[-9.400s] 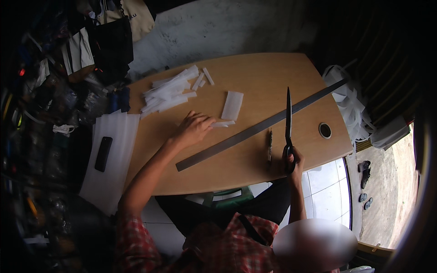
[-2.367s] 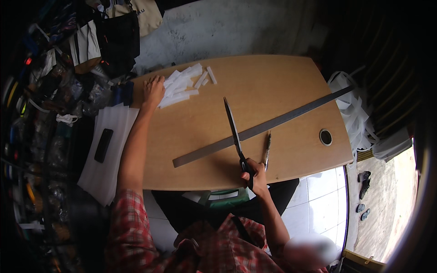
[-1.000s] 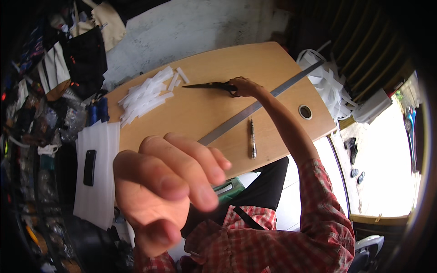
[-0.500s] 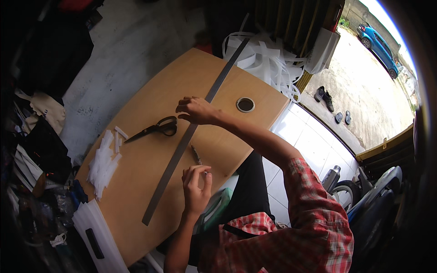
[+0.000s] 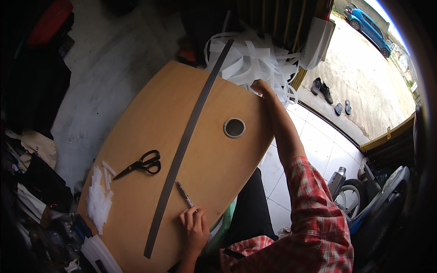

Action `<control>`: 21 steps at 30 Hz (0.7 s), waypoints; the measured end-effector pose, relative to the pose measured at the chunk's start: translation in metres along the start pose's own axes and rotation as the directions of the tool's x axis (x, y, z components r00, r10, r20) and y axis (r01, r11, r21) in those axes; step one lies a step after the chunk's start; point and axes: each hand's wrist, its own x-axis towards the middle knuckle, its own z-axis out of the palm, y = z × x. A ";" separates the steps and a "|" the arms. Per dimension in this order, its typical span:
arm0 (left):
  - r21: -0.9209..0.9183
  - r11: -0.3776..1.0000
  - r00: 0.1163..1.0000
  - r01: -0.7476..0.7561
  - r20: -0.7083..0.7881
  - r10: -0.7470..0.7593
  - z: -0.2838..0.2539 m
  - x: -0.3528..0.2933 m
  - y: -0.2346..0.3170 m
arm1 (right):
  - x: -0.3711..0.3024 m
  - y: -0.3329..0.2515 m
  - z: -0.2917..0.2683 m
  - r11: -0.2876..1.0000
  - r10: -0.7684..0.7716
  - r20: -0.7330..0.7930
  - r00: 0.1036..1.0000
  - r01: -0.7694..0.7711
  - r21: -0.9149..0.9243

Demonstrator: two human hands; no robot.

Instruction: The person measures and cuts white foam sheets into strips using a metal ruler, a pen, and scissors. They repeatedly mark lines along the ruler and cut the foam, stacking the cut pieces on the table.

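Low on the tabletop (image 5: 209,150), my left hand (image 5: 195,225) has its fingers bent around the rear end of a slim pen (image 5: 184,193). The pen's front end points at a long dark metal ruler (image 5: 186,136), which lies slantwise across the table. At the far right edge, my right hand (image 5: 262,87) is closed beside a heap of white plastic strips (image 5: 255,61). Its fingertips are hidden, so whatever they hold cannot be made out. Left of the ruler lie black scissors (image 5: 144,164) and a pile of short cut white pieces (image 5: 97,200).
A round grommet hole (image 5: 234,128) is set in the table's right half. White sheets (image 5: 100,255) stand at the near left corner. Dark bags and clutter (image 5: 41,218) crowd the left side. Shoes (image 5: 322,90) sit outside the doorway; a metal flask (image 5: 337,179) stands at right.
My right hand has moved from over the ruler out to the strips at the far right edge. My left hand has lowered toward the tabletop with the pen. The view has shifted.
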 end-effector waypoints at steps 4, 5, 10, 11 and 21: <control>0.031 0.999 1.000 0.009 0.024 -0.010 -0.003 0.002 0.003 | 0.026 -0.004 -0.010 0.974 0.189 0.323 0.927 -0.134 -0.183; 0.038 0.999 1.000 0.003 0.027 -0.004 -0.003 0.003 0.003 | 0.042 0.002 -0.013 0.949 0.206 0.344 0.916 -0.101 -0.299; 0.086 0.996 0.999 0.032 0.020 -0.033 -0.004 -0.001 0.002 | 0.068 -0.005 0.000 0.869 0.233 0.483 0.844 0.042 -0.492; 0.109 0.994 1.000 0.023 0.014 -0.024 -0.006 0.001 0.006 | 0.077 0.005 0.003 0.848 0.231 0.495 0.838 0.076 -0.525; 0.081 0.995 0.997 0.064 0.028 -0.066 -0.009 0.011 0.018 | 0.112 0.033 0.028 0.769 0.470 0.359 0.807 -0.174 -0.615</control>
